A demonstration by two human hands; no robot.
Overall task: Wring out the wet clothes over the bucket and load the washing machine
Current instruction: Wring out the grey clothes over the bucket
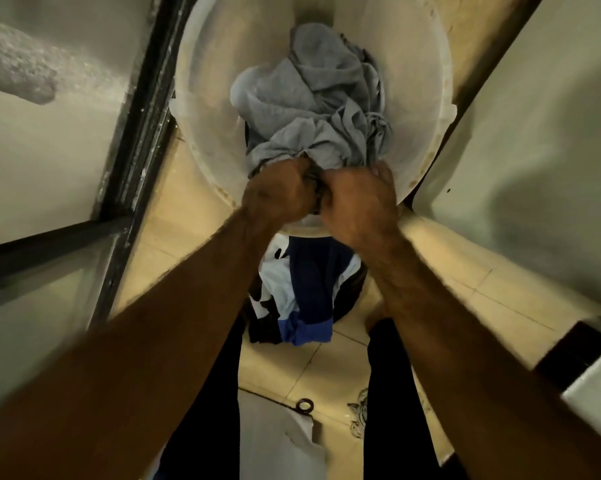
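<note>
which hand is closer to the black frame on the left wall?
Left. The left hand grips the grey cloth on the side toward the black frame; the right hand grips the same cloth beside it, farther from that frame.

— What's underfoot?
— A floor (327,368) of pale beige tiles with thin grout lines, in dim, warm light.
— And on the left?
— A dark metal frame (143,116) holding frosted glass panes (49,161), its paint speckled white.
— On the right?
— A plain pale wall (534,133), shadowed in patches. A small dark ring (305,406) lies on the tiles, with a tangle of cord (359,410) near it.
</note>
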